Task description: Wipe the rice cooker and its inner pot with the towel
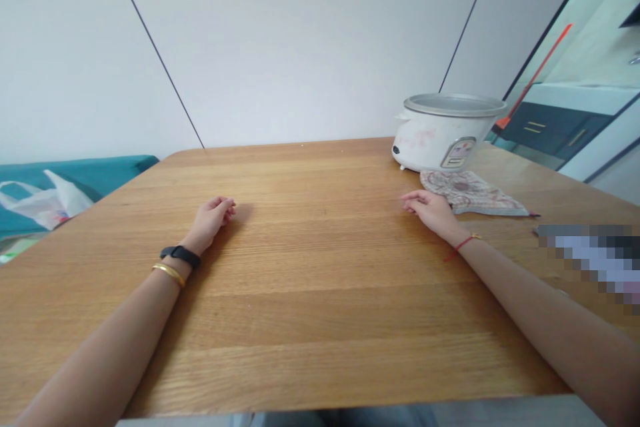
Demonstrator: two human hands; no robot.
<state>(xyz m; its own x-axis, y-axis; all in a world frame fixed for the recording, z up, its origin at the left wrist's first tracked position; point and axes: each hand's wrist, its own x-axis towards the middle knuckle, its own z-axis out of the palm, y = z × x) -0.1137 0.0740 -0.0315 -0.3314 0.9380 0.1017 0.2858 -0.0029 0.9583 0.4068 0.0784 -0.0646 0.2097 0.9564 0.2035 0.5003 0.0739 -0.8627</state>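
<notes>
My left hand [213,219] rests on the wooden table [310,267], its fingers loosely curled in with nothing seen in them. A black band and a gold bangle circle that wrist. On the other side, my right hand [429,208] lies on the tabletop with its fingers partly stretched out, holding nothing visible. Closest to it is a patterned cloth [487,195], lying flat just behind and to the right of the knuckles. Behind the cloth stands a white rice cooker [433,140] without a lid; its inside bottom is hidden.
A blurred-out object [595,257] lies at the table's right side. Left of the table, a white plastic bag [45,203] sits on a teal seat [115,173]. Pale wall panels [300,40] rise behind the table. An orange-red pole [543,70] leans at the right, near dark cabinets [555,127].
</notes>
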